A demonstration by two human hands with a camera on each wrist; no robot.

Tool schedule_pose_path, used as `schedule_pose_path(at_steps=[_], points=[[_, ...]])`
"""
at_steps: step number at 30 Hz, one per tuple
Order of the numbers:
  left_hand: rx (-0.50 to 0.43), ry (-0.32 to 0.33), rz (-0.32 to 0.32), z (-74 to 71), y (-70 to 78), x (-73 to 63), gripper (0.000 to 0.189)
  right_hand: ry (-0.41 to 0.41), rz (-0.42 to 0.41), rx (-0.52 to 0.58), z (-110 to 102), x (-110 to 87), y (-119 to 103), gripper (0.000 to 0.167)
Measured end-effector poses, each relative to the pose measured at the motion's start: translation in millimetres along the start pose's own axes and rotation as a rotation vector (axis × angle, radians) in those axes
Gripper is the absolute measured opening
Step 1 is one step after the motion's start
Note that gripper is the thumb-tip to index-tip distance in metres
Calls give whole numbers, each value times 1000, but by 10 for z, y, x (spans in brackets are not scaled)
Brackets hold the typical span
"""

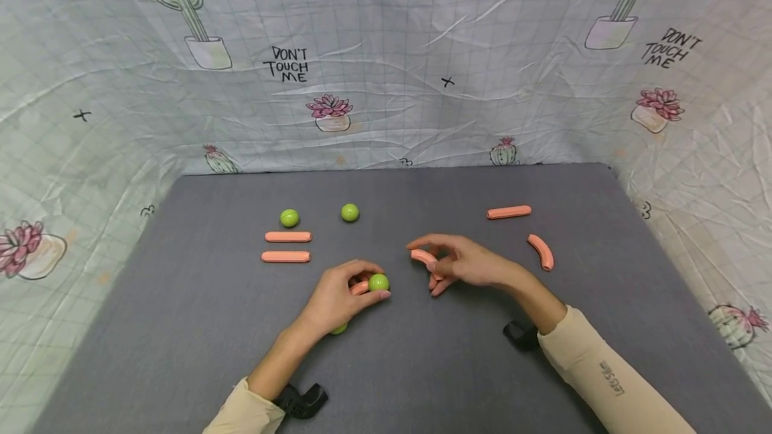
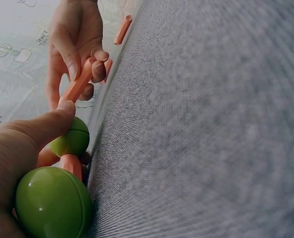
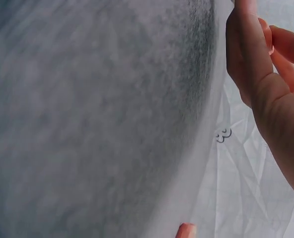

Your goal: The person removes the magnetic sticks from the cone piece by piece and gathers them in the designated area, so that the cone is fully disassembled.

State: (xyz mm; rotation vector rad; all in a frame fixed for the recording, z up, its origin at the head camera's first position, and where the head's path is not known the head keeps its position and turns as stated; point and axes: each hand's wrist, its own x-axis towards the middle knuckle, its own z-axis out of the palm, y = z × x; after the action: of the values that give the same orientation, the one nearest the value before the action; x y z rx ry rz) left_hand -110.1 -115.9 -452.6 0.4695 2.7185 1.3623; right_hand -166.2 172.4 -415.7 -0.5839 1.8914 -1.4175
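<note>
Near the middle of the grey table, my left hand [image 1: 333, 297] grips a green ball [image 1: 378, 282] between thumb and fingers. An orange stick [image 1: 359, 288] runs from that ball back under the hand. Its near end meets a second green ball [image 2: 52, 203], large in the left wrist view; whether they are joined is partly hidden. To the right, my right hand [image 1: 470, 263] pinches a curved orange stick [image 1: 423, 256] above the table. That stick's free end points toward the left hand's ball, apart from it in the head view. The right wrist view shows the right hand [image 3: 273, 104] edge-on.
Two straight orange sticks [image 1: 288, 236] lie parallel at the left, with two green balls [image 1: 289, 218] behind them. A straight orange stick [image 1: 509, 212] and a curved one [image 1: 540, 252] lie at the right. A printed cloth [image 1: 386, 119] borders the grey table [image 1: 422, 367].
</note>
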Motion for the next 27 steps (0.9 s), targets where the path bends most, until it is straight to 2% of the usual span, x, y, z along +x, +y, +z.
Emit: schedule_pose_path(at_steps=[14,22,27], points=[[11,1,-8,20,-13,-2,31,73,7,0,-118,-155,68,52],[8,13,-5,23,-10,-8,30,124,21,-28,-193,-274,86,74],[3,16,16,21,-14,-6,30,152,36,-73,-248,-358,125,80]])
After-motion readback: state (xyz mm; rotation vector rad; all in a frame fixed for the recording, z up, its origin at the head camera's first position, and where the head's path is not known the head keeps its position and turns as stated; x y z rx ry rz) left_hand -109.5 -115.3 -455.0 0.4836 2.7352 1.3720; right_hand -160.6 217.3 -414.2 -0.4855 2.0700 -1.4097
